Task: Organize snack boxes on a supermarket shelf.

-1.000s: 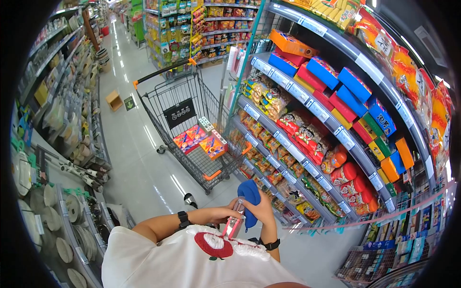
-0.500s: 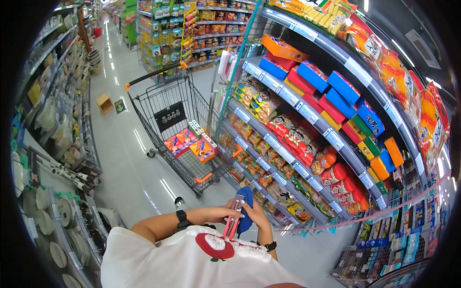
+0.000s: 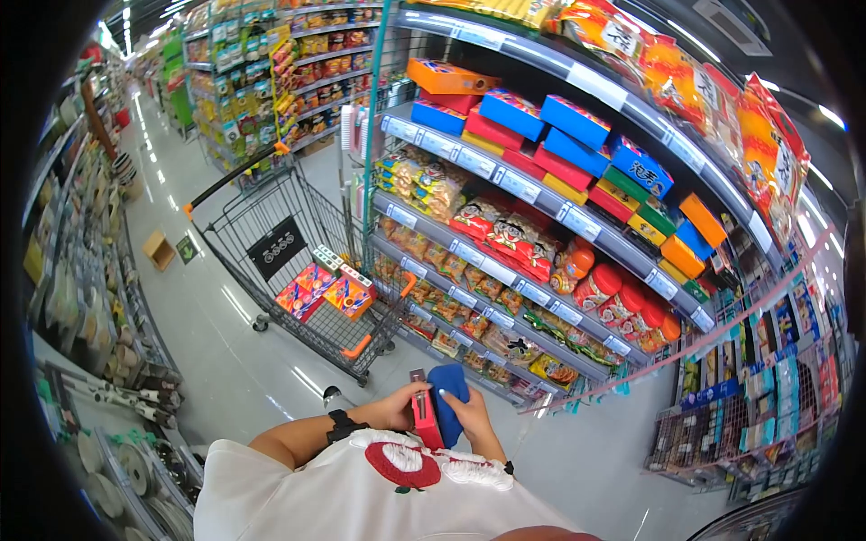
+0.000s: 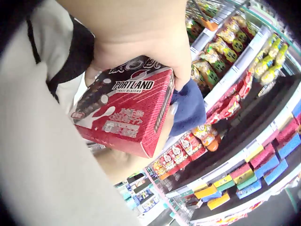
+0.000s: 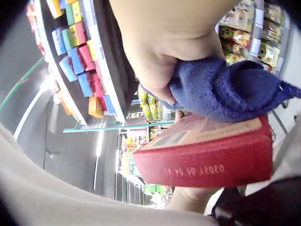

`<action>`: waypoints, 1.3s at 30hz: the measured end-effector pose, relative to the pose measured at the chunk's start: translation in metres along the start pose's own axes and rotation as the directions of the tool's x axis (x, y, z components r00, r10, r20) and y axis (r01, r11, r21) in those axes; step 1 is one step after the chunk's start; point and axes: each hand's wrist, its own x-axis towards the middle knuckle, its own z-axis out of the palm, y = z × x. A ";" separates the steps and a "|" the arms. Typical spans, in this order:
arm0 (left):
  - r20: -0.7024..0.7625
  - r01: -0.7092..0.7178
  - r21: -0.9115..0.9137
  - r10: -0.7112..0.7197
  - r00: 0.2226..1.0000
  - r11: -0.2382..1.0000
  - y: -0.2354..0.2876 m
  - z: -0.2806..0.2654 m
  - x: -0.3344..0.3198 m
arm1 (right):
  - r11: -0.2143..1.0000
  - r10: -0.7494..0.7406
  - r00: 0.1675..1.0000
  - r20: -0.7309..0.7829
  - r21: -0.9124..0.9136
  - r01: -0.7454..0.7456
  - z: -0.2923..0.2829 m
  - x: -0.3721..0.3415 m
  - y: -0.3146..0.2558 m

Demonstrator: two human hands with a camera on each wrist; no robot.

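Observation:
In front of the shirt, my left hand grips a red and black box by one side. The box shows "PORTLAND" and a white spoon picture in the left wrist view. My right hand holds a folded blue cloth, its thumb lying over it. The fuzzy cloth lies bunched against the box in the right wrist view. There the box's red side bears a printed date code. Most of the right fingers are hidden behind the cloth.
A shopping cart ahead carries several orange and red boxes. Close on the right runs a curved snack shelf with bags, jars and coloured boxes. Dishes stand on shelves along the left, and a wooden box sits on the aisle floor.
The head view has turned right, so the cart and shelf sit further left. My left hand has shifted back to the box's side, and more of the box shows beside the cloth.

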 end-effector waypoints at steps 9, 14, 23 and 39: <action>0.243 -0.287 -0.375 0.392 0.887 0.881 0.071 0.023 -0.001 | 0.256 -0.712 0.621 0.327 -0.702 0.664 0.017 -0.029 -0.088; 0.236 -0.225 -0.379 0.328 0.914 0.898 0.102 0.096 -0.045 | -0.062 -0.809 0.491 0.322 -0.878 0.474 0.039 -0.029 -0.119; 0.233 -0.344 -0.485 0.499 0.835 0.804 0.133 0.054 -0.092 | 0.258 -0.840 0.501 0.208 -0.660 0.705 0.071 0.005 -0.112; 0.497 -0.612 0.293 0.430 0.754 0.734 0.128 0.033 -0.146 | 0.885 0.018 0.984 -0.178 0.461 0.067 0.121 0.043 -0.051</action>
